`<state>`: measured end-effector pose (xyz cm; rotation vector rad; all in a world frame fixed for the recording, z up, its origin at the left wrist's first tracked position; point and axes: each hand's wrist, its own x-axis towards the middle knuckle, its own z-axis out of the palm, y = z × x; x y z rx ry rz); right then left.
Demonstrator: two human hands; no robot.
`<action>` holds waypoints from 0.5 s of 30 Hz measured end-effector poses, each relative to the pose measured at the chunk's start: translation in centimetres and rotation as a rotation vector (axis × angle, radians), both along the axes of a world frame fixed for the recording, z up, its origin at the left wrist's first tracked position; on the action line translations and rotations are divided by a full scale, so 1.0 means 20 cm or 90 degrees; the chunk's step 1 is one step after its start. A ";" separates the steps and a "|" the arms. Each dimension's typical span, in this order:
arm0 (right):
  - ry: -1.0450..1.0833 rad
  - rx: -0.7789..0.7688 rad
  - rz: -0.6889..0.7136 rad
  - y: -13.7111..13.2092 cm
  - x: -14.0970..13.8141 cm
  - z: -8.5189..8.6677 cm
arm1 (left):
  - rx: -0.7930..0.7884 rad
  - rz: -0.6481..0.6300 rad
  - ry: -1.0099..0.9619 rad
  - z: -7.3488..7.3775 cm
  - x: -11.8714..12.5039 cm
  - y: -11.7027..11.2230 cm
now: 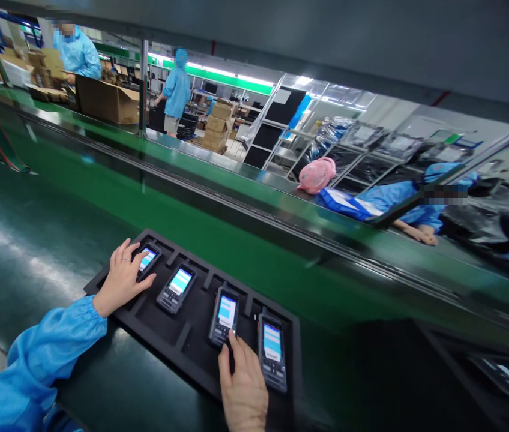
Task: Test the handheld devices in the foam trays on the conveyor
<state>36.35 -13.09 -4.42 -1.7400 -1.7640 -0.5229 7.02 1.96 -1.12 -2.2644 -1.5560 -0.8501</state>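
A black foam tray (164,331) holds several rugged handsets with keypads below lit screens. My left hand (122,276) is over the leftmost handset (147,259), its fingers spread and partly covering it; a ring shows on one finger. Beside that lies another handset (177,289), clear of both hands. My right hand (244,381) reaches up from the bottom edge, fingers stretched out, with a fingertip at the keypad of a handset (225,315) right of the middle. The rightmost handset (272,351) sits close beside this hand. Neither hand grips anything.
At the lower right, a second dark tray (443,348) holds another handset (506,375). A metal rail (236,207) runs behind the green bench. Beyond it are a pink fan (317,175), a cardboard box (105,101) and several people in blue. A grey shelf overhangs the top.
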 end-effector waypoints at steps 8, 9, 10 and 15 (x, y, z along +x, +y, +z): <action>0.035 -0.027 -0.006 -0.01 0.00 -0.03 | 0.083 -0.010 -0.031 0.01 -0.02 -0.03; 0.043 -0.033 -0.008 -0.01 0.00 -0.03 | 0.080 -0.008 -0.030 0.01 -0.02 -0.04; 0.054 -0.042 -0.010 -0.02 0.00 -0.02 | 0.075 -0.006 -0.029 0.01 -0.02 -0.04; 0.132 -0.187 -0.018 -0.01 0.02 0.12 | 0.061 -0.008 -0.037 0.01 -0.03 -0.03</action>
